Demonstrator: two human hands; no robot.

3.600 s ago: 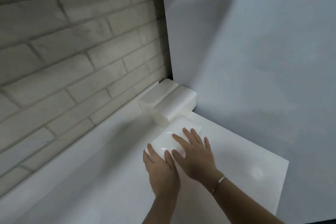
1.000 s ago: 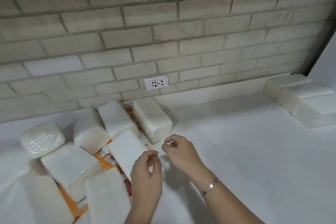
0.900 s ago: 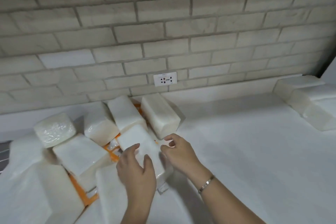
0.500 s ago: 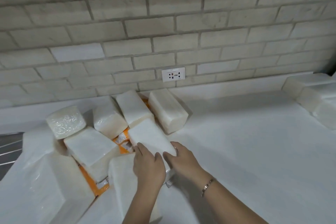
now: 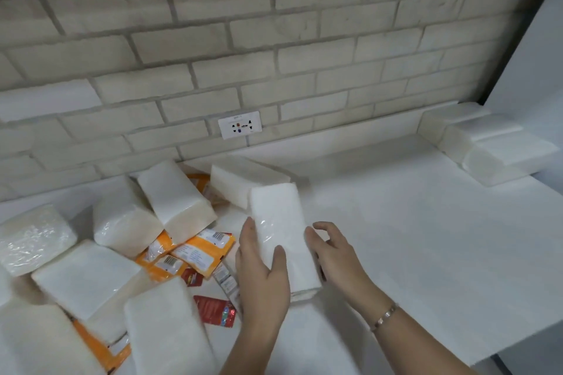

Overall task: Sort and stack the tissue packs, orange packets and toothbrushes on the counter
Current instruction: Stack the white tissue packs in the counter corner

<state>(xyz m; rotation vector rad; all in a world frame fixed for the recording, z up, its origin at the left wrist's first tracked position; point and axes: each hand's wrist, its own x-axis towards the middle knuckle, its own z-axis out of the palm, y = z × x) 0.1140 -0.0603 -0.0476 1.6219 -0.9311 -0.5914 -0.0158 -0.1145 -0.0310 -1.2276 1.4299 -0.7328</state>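
Observation:
A white tissue pack [image 5: 281, 230] is lifted above the white counter [image 5: 411, 237]. My left hand [image 5: 262, 271] grips its left side and my right hand [image 5: 332, 253] holds its right side. To the left lies a loose pile of several more tissue packs [image 5: 173, 198], with orange packets [image 5: 201, 250] and small red packets [image 5: 214, 310] partly showing between and under them. Three tissue packs [image 5: 484, 146] sit side by side in the far right corner against the wall. I see no toothbrushes.
A brick wall [image 5: 274, 39] with a white power socket [image 5: 240, 128] runs behind the counter. A plain white wall [image 5: 533, 55] closes the right side. The counter's right edge [image 5: 518, 344] drops off at the lower right.
I have turned from the right corner back to the pile. Both hands closed on one tissue pack and lifted it off the pile, uncovering orange and red packets beneath.

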